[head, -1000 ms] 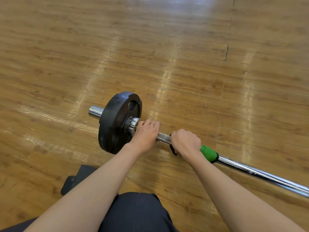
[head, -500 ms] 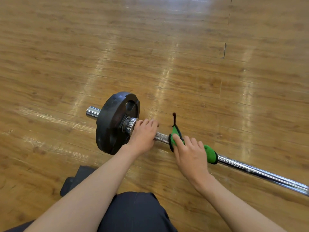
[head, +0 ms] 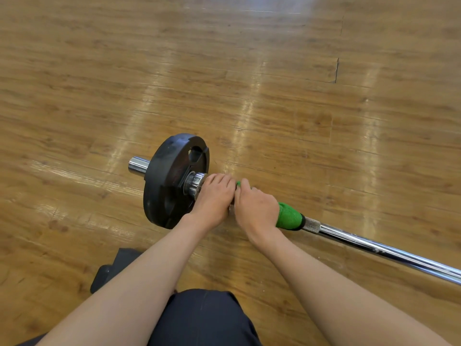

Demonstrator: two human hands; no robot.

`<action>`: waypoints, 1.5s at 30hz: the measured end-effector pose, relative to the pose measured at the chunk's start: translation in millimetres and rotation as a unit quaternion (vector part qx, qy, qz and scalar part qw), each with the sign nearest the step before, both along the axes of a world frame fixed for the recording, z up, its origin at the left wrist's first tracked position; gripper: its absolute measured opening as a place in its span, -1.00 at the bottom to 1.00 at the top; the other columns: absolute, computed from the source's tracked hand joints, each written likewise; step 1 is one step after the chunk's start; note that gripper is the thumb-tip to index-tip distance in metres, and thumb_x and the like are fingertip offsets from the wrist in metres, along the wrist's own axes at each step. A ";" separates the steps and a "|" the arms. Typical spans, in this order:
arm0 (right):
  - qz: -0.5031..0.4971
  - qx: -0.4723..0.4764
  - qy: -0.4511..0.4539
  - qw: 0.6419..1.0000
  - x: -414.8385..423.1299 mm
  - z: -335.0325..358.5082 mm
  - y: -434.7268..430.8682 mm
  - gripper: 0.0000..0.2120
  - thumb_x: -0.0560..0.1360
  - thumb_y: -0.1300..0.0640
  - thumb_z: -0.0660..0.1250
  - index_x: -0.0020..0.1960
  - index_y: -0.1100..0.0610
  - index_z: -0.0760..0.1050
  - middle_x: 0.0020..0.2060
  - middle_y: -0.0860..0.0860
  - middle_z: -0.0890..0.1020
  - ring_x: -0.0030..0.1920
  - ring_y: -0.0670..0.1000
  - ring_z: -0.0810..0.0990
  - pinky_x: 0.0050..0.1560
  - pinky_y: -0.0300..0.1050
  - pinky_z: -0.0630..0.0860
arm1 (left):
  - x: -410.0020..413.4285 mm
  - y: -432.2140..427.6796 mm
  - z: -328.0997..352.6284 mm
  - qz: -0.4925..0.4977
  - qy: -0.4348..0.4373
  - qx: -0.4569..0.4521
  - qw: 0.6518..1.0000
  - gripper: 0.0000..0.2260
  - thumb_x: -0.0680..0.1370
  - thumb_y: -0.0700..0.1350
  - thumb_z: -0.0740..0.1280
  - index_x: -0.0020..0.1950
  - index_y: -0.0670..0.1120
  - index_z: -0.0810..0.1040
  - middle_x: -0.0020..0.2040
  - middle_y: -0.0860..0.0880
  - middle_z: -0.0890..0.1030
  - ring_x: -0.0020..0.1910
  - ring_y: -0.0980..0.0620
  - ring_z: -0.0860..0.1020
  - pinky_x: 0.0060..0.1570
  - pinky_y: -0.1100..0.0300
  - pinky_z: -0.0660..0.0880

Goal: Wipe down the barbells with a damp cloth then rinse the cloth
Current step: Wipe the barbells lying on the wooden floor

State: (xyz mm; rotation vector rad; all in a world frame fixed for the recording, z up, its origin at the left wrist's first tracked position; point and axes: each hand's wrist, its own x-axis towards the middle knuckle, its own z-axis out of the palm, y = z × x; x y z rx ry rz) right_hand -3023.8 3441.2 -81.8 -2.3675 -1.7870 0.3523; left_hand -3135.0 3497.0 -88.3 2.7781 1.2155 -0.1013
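Under the curled fingers (head: 220, 179) of the left hand (head: 214, 196), a long chrome steel barbell (head: 386, 253), lying across a glossy brown wood-plank floor (head: 274, 83). Fingers held together and wrapped over the shaft from above, gripping it. Just past those fingertips to the left, a ribbed chrome collar (head: 195, 183); contact between skin and collar impossible to tell. Beyond the collar, a round black rubber weight plate (head: 169, 181), upright on its edge on the planks, with a short chrome sleeve end (head: 137, 165) poking out on its far side.

Close against the left fingers on their right side, the right hand (head: 257, 208), fingers closed together round a bright green cloth with a black hem (head: 289, 217) wound about the shaft. Clamped on the cloth, thumb hidden underneath. At the right fingertips, a small green tip peeking out; at the heel of the palm, the larger part bulging free. Past the hem, further right of the fingers, a short grey knurled stretch, then smooth shining shaft running off toward the lower right edge.

Nearer than both wrists, two bare forearms and a knee in dark blue trousers (head: 204, 318). Left of the knee, a dark grey shape (head: 112, 268) on the planks, shoe or trouser leg, hard to tell.
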 end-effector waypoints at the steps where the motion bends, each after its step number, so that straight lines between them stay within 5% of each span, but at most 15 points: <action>1: 0.022 0.048 -0.025 0.998 2.3 -6.4 -9.4 -0.83 0.64 0.07 0.14 0.04 0.05 0.51 -0.32 0.02 0.62 -0.35 0.13 0.60 -0.34 -0.07 0.22 | -0.1 -0.5 0.2 0.004 0.004 0.002 1.000 -0.58 0.37 -0.32 0.43 0.23 -0.20 0.55 0.22 -0.13 0.59 0.26 -0.13 0.52 0.33 0.02 0.34; 7: 0.117 0.123 -0.107 0.980 37.2 -28.8 -54.8 -0.53 0.52 0.17 0.40 0.40 -0.02 0.43 -0.13 0.07 0.61 -0.23 0.16 0.52 -0.24 0.02 0.38 | 1.6 -4.3 6.7 0.015 0.009 -0.007 1.000 -0.56 0.40 -0.29 0.42 0.27 -0.10 0.52 0.29 -0.03 0.54 0.32 -0.05 0.46 0.33 0.06 0.28; 12: 0.081 0.111 -0.094 0.986 40.7 -18.5 -52.7 -0.75 0.63 -0.03 0.16 0.15 0.04 0.54 -0.26 0.08 0.60 -0.33 0.19 0.55 -0.31 -0.02 0.33 | -1.6 -8.2 2.2 0.019 -0.007 -0.009 1.000 -0.59 0.35 -0.36 0.41 0.16 -0.10 0.57 0.22 -0.03 0.56 0.26 -0.08 0.49 0.30 0.02 0.31; 15: -0.022 -0.076 0.033 0.996 39.0 5.0 -20.6 -0.65 0.61 -0.06 0.04 -0.08 0.06 0.54 -0.17 0.13 0.67 -0.23 0.21 0.58 -0.24 -0.02 0.37 | -2.7 -9.0 -0.4 0.020 -0.017 -0.010 1.000 -0.60 0.30 -0.39 0.41 0.09 -0.09 0.58 0.18 -0.02 0.57 0.21 -0.08 0.51 0.24 0.02 0.33; 18: -0.074 -0.284 0.163 0.942 39.9 21.8 13.1 -0.59 0.57 -0.05 0.03 0.13 0.11 0.57 0.12 0.14 0.64 -0.02 0.18 0.53 0.01 0.00 0.40 | -1.3 -8.3 0.6 0.018 -0.006 -0.012 1.000 -0.58 0.32 -0.37 0.41 0.13 -0.07 0.58 0.20 -0.01 0.55 0.23 -0.06 0.49 0.27 0.02 0.31; 20: -0.102 -0.314 0.206 0.921 38.0 28.0 22.5 -0.58 0.54 -0.04 0.02 0.20 0.09 0.53 0.12 0.10 0.61 0.07 0.18 0.54 0.06 0.01 0.40 | 0.4 -6.9 0.8 0.020 0.001 -0.010 1.000 -0.59 0.34 -0.35 0.41 0.14 -0.06 0.57 0.21 0.00 0.55 0.23 -0.06 0.49 0.31 0.01 0.29; 22: -0.120 -0.257 0.180 0.942 33.3 20.5 15.8 -0.62 0.56 -0.04 0.04 0.07 0.09 0.57 -0.04 0.09 0.63 -0.03 0.19 0.57 -0.04 -0.01 0.41 | 3.0 -4.8 1.1 0.025 0.008 -0.010 1.000 -0.60 0.35 -0.33 0.42 0.14 -0.04 0.58 0.20 0.01 0.56 0.22 -0.05 0.50 0.32 0.01 0.29; 24: -0.110 -0.091 0.075 0.987 25.2 9.4 1.9 -0.63 0.61 -0.03 0.06 -0.13 0.10 0.58 -0.22 0.10 0.67 -0.21 0.19 0.61 -0.23 -0.05 0.38 | 5.8 -3.1 1.9 0.034 0.014 -0.011 0.999 -0.61 0.36 -0.29 0.43 0.16 -0.03 0.57 0.19 0.03 0.57 0.20 -0.04 0.52 0.29 0.02 0.31; 27: -0.021 0.101 -0.046 0.994 21.3 -12.7 -24.8 -0.73 0.65 0.03 0.16 -0.18 0.06 0.48 -0.42 0.03 0.56 -0.42 0.13 0.54 -0.37 -0.04 0.30 | 8.7 -3.8 4.5 0.040 0.011 0.002 0.999 -0.56 0.38 -0.26 0.44 0.24 -0.01 0.53 0.17 0.04 0.58 0.16 -0.04 0.54 0.20 0.02 0.34; 29: 0.028 0.144 -0.061 0.987 24.1 -25.6 -38.3 -0.86 0.64 0.09 0.22 0.04 0.08 0.54 -0.27 0.03 0.59 -0.29 0.11 0.55 -0.28 0.01 0.39 | 9.2 -3.5 5.9 0.042 0.013 0.007 0.999 -0.55 0.37 -0.27 0.45 0.23 0.00 0.52 0.15 0.05 0.58 0.14 -0.04 0.54 0.17 0.02 0.35; 32: 0.073 0.162 -0.074 0.981 33.5 -33.0 -62.9 -0.58 0.54 0.29 0.27 0.38 0.08 0.49 0.01 0.10 0.58 -0.05 0.15 0.53 -0.01 0.05 0.46 | 11.8 -3.2 8.1 0.047 0.028 0.007 0.998 -0.56 0.35 -0.28 0.45 0.18 0.01 0.52 0.14 0.05 0.57 0.13 -0.04 0.53 0.16 0.03 0.35; 35: 0.057 0.166 -0.065 0.982 37.1 -33.0 -73.1 -0.61 0.58 0.22 0.28 0.40 0.08 0.48 0.07 0.10 0.57 0.02 0.16 0.53 0.08 0.06 0.46 | 11.7 -3.4 5.8 0.052 0.024 0.010 0.998 -0.50 0.35 -0.29 0.45 0.25 0.01 0.53 0.17 0.03 0.58 0.14 -0.05 0.53 0.16 0.02 0.37; 39: -0.049 0.025 -0.060 0.997 24.8 -3.2 -31.6 -0.66 0.68 -0.08 0.10 0.02 0.09 0.57 -0.21 0.08 0.67 -0.22 0.19 0.61 -0.20 0.02 0.35 | 14.5 -1.2 4.8 0.058 0.023 0.007 0.998 -0.46 0.41 -0.30 0.42 0.36 0.01 0.47 0.24 0.01 0.55 0.20 -0.07 0.51 0.22 0.01 0.35; 43: -0.142 -0.196 0.129 0.962 29.5 21.6 21.1 -0.66 0.62 -0.01 0.07 -0.06 0.10 0.58 -0.01 0.12 0.69 -0.07 0.19 0.59 -0.12 -0.06 0.38 | 16.8 0.5 4.1 0.065 0.036 0.010 0.997 -0.35 0.46 -0.27 0.40 0.53 -0.04 0.32 0.35 -0.02 0.50 0.29 -0.07 0.46 0.27 0.01 0.34; 45: -0.163 -0.195 0.149 0.956 21.9 25.0 28.7 -0.67 0.60 0.02 0.09 -0.04 0.10 0.61 -0.03 0.09 0.69 -0.07 0.17 0.61 -0.13 -0.07 0.38 | 17.6 1.1 3.7 0.071 0.029 0.012 0.997 -0.37 0.49 -0.22 0.39 0.54 -0.05 0.31 0.35 -0.02 0.51 0.30 -0.07 0.47 0.26 0.01 0.34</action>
